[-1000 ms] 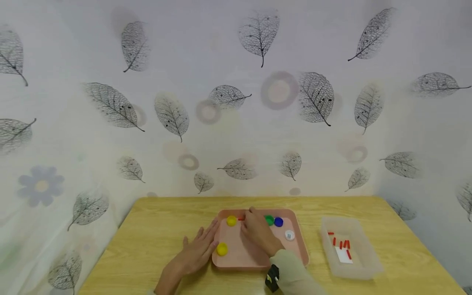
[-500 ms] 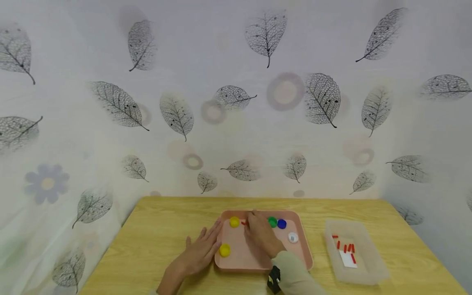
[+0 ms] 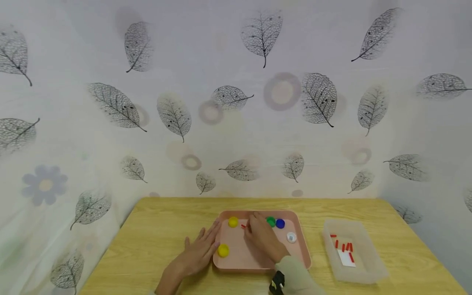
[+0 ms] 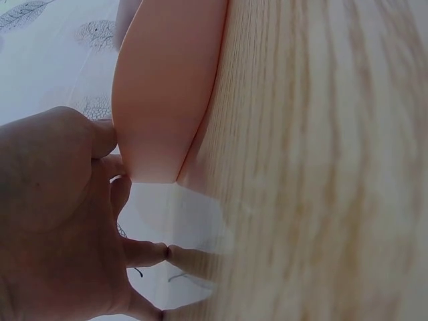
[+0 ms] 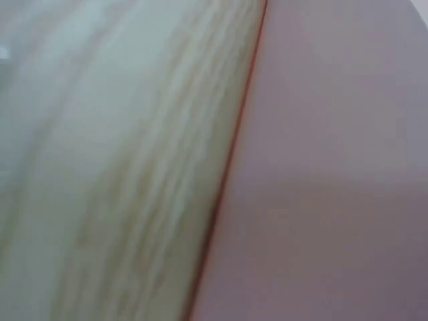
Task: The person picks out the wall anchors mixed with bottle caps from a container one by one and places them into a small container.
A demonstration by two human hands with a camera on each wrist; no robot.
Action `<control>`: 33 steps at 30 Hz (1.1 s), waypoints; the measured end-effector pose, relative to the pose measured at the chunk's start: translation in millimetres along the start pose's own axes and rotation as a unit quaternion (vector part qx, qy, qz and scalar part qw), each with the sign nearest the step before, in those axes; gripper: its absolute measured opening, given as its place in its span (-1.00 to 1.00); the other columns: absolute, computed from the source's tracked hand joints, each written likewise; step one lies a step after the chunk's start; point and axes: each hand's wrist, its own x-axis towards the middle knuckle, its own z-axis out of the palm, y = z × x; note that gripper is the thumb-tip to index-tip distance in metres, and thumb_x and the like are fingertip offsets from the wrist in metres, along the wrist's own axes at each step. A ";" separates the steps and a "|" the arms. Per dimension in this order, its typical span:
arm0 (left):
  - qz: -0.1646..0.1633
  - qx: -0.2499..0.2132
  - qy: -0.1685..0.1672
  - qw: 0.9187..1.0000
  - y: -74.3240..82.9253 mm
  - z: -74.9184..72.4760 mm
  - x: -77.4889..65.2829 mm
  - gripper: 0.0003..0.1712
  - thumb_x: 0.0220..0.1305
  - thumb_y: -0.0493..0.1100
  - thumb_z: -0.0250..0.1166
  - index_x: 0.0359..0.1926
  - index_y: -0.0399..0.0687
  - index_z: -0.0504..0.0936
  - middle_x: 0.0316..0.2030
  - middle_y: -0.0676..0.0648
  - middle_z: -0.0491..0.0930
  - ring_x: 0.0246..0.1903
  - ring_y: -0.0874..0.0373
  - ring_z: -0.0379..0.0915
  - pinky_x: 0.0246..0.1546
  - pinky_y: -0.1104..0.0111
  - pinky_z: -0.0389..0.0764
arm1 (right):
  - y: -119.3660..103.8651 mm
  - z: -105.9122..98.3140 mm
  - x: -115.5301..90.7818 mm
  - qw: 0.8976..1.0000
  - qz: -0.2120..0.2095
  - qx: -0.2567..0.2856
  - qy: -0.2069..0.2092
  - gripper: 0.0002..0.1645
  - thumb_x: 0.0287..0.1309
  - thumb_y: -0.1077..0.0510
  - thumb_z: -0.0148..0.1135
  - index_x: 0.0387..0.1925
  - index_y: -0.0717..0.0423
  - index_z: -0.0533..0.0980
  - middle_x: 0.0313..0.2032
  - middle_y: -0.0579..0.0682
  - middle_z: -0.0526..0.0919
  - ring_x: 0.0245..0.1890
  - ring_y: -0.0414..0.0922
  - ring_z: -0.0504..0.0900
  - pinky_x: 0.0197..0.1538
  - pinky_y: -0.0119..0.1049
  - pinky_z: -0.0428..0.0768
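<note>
A pink tray (image 3: 241, 256) lies on the wooden table. My right hand (image 3: 262, 234) reaches into its far half with fingers curled; they hold a small red stick (image 3: 243, 226), whose end shows left of them. The fingertips themselves are hidden. To the left of that hand are a yellow cap (image 3: 233, 222) and, nearer, a second yellow cap (image 3: 223, 250). On the right sit a green cap (image 3: 271, 221), a blue cap (image 3: 280, 223) and a white round piece (image 3: 291, 237). Fingers spread, my left hand (image 4: 53, 214) rests against the tray's left side.
Right of the tray stands a translucent plastic box (image 3: 368, 262), holding several red sticks (image 3: 343, 247) and a white card (image 3: 346, 259). A leaf-patterned wall covering (image 3: 236, 135) rises behind the table (image 3: 166, 221). The right wrist view shows only tray and table edge.
The red stick's visible end has tilted and shifted slightly nearer beside the right fingers. My left hand keeps its place at the tray; the head view sways a little.
</note>
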 end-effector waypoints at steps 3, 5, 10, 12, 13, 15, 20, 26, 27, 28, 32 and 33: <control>0.003 -0.003 0.002 1.000 1.4 -0.5 -0.2 -0.37 0.50 0.16 -0.28 0.50 0.23 -0.12 0.47 0.14 -0.16 0.35 -0.33 -0.09 0.00 -0.53 -0.27 | 2.3 -5.1 -5.5 1.000 -0.014 0.005 0.016 -0.88 0.11 0.23 0.26 -0.43 0.08 0.45 -0.42 -0.12 0.35 -0.41 -0.20 0.34 -0.27 -0.35 0.50; 0.003 0.000 0.005 1.000 2.3 -2.0 -1.2 -0.37 0.50 0.15 -0.27 0.50 0.22 -0.12 0.47 0.14 -0.15 0.35 -0.33 -0.08 0.01 -0.52 -0.26 | 2.2 -8.6 -8.1 0.999 -0.024 0.007 0.028 -0.86 0.09 0.23 0.26 -0.45 0.07 0.44 -0.42 -0.12 0.36 -0.42 -0.21 0.34 -0.29 -0.37 0.48; 0.004 0.002 0.011 1.000 2.4 -2.1 -2.2 -0.38 0.50 0.14 -0.26 0.50 0.22 -0.11 0.47 0.14 -0.15 0.35 -0.31 -0.08 0.02 -0.52 -0.25 | 0.7 -16.6 -13.0 0.999 -0.018 0.014 0.037 -0.86 0.08 0.22 0.26 -0.46 0.02 0.43 -0.42 -0.15 0.39 -0.42 -0.23 0.35 -0.30 -0.37 0.47; 0.003 -0.002 0.009 1.000 2.2 -2.0 -1.7 -0.38 0.50 0.15 -0.27 0.50 0.24 -0.11 0.47 0.15 -0.15 0.36 -0.31 -0.09 0.02 -0.52 -0.26 | -0.5 -20.8 -15.5 0.999 -0.010 0.018 0.037 -0.87 0.10 0.20 0.25 -0.45 0.01 0.43 -0.42 -0.16 0.40 -0.41 -0.24 0.36 -0.30 -0.37 0.48; 0.003 -0.003 0.008 1.000 2.0 -2.0 -1.4 -0.38 0.50 0.15 -0.27 0.50 0.26 -0.12 0.47 0.16 -0.16 0.36 -0.31 -0.09 0.02 -0.52 -0.26 | -1.0 -23.1 -17.1 0.999 -0.007 0.019 0.039 -0.87 0.10 0.20 0.25 -0.44 0.01 0.44 -0.42 -0.16 0.40 -0.42 -0.24 0.36 -0.31 -0.37 0.48; 0.004 -0.004 0.006 1.000 1.6 -1.9 -0.9 -0.38 0.50 0.15 -0.28 0.50 0.26 -0.13 0.47 0.16 -0.17 0.36 -0.31 -0.10 0.01 -0.52 -0.26 | -1.7 -27.3 -20.5 0.999 -0.011 0.021 0.045 -0.88 0.10 0.21 0.25 -0.44 0.02 0.44 -0.42 -0.15 0.41 -0.41 -0.24 0.37 -0.32 -0.38 0.48; 0.002 -0.004 0.001 1.000 2.3 -1.2 -0.8 -0.37 0.50 0.15 -0.27 0.50 0.25 -0.15 0.47 0.14 -0.16 0.36 -0.32 -0.09 0.01 -0.53 -0.26 | -1.3 -38.7 -31.0 0.997 -0.031 0.034 0.065 -0.89 0.07 0.27 0.25 -0.43 0.05 0.46 -0.39 -0.14 0.43 -0.40 -0.26 0.38 -0.37 -0.44 0.48; 0.001 -0.003 0.007 1.000 6.0 -0.6 0.2 -0.36 0.50 0.16 -0.26 0.50 0.27 -0.16 0.47 0.16 -0.17 0.36 -0.31 -0.09 0.02 -0.52 -0.25 | 2.1 -53.6 -43.6 0.994 -0.047 0.045 0.090 -0.88 0.06 0.28 0.28 -0.42 0.05 0.48 -0.36 -0.16 0.43 -0.42 -0.29 0.39 -0.40 -0.49 0.48; 0.000 -0.004 0.008 1.000 6.6 -0.1 0.1 -0.36 0.50 0.16 -0.26 0.50 0.28 -0.16 0.47 0.17 -0.17 0.36 -0.30 -0.09 0.03 -0.51 -0.25 | 2.9 -55.7 -46.0 0.994 -0.046 0.046 0.091 -0.87 0.05 0.29 0.27 -0.43 0.04 0.48 -0.36 -0.17 0.43 -0.43 -0.29 0.38 -0.41 -0.50 0.46; 0.002 -0.004 0.010 1.000 7.3 0.4 0.0 -0.36 0.50 0.16 -0.26 0.50 0.27 -0.16 0.47 0.17 -0.17 0.36 -0.31 -0.09 0.03 -0.52 -0.25 | 3.6 -57.7 -48.4 0.994 -0.047 0.046 0.092 -0.87 0.06 0.28 0.27 -0.43 0.04 0.47 -0.36 -0.18 0.43 -0.43 -0.29 0.37 -0.41 -0.50 0.46; 0.004 -0.001 0.018 1.000 9.5 3.3 -4.1 -0.37 0.51 0.14 -0.25 0.50 0.25 -0.15 0.47 0.13 -0.15 0.34 -0.34 -0.04 0.00 -0.53 -0.24 | 6.5 -64.2 -59.2 0.992 -0.056 0.053 0.096 -0.85 0.06 0.29 0.26 -0.41 0.01 0.46 -0.37 -0.19 0.43 -0.41 -0.28 0.36 -0.40 -0.51 0.44; 0.000 -0.002 0.017 1.000 10.3 3.9 -6.0 -0.37 0.51 0.14 -0.25 0.50 0.26 -0.15 0.47 0.14 -0.15 0.34 -0.33 -0.04 0.00 -0.53 -0.24 | 7.5 -65.5 -62.4 0.992 -0.057 0.053 0.095 -0.85 0.07 0.29 0.25 -0.41 0.00 0.45 -0.37 -0.20 0.43 -0.41 -0.28 0.36 -0.40 -0.52 0.44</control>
